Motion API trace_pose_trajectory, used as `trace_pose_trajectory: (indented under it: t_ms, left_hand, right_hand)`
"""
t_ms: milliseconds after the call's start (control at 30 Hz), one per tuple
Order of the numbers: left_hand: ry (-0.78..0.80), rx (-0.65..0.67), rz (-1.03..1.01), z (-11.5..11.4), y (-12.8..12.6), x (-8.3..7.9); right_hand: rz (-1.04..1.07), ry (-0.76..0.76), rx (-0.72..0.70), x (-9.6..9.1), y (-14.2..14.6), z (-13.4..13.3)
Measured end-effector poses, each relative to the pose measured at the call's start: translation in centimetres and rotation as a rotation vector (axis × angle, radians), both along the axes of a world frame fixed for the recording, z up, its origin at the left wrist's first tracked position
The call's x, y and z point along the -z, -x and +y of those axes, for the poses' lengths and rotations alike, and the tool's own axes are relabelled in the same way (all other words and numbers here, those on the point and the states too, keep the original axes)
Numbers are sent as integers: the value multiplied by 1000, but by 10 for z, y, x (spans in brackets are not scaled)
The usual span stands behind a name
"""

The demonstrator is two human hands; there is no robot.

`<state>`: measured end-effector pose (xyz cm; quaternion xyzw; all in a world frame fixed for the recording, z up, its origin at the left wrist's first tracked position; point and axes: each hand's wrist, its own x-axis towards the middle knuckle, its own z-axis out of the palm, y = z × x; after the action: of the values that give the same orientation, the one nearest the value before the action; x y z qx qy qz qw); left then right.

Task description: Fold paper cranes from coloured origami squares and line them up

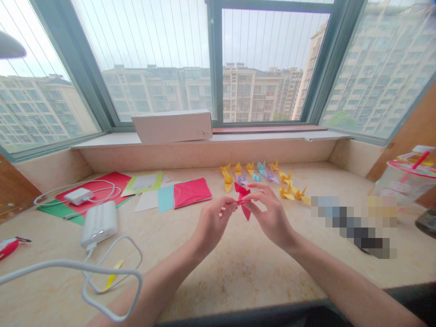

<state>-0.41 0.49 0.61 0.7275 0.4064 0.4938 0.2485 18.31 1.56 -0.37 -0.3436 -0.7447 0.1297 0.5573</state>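
Observation:
Between my two hands is a red origami crane (247, 211), held a little above the stone counter (218, 281). My left hand (215, 217) pinches its left side between thumb and fingers. On the other side, my right hand (269, 210) grips the folded paper with thumb and index finger, the other fingers loosely bent. Part of the crane is hidden by the fingertips. Just behind the hands stand several finished paper cranes in yellow, such as this yellow crane (228, 181), along with purple and light blue ones, including a blue crane (261, 167).
Left of the hands lie a stack of red paper (192, 193), blue paper (165, 199) and a green-edged packet (142, 183). A white power bank (99, 222) trails a looping cable (102, 269). A plastic cup (403, 181) stands right, near a blurred-out object (354, 227). A white box (172, 127) sits on the sill.

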Motion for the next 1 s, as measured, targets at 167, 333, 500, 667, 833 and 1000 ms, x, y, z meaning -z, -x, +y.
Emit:
trace_pose_trajectory:
  t_ms: [167,333,500,667,833,1000]
  left_hand:
    - [35,-27,-14,-1,-2,-2]
    - [129,-3,-104,-3,-5,-3]
    - [185,62,-191,-5,-6,-6]
    - [177,96,-183,-8,-5,-10]
    - [196,126,-193,-10,-5,-11]
    - [24,-39,-53,-8,-4,-11]
  right_hand:
    - [45,-23,-5,-2,0,-2]
    - [68,-52,-2,-2,-3,0]
    - [118,-21,3,-2,-5,3]
    - [183,78,-27,-4,-3,4]
    - [195,129,-59,-5,-2,4]
    - [106,90,-54,-8,-1,1]
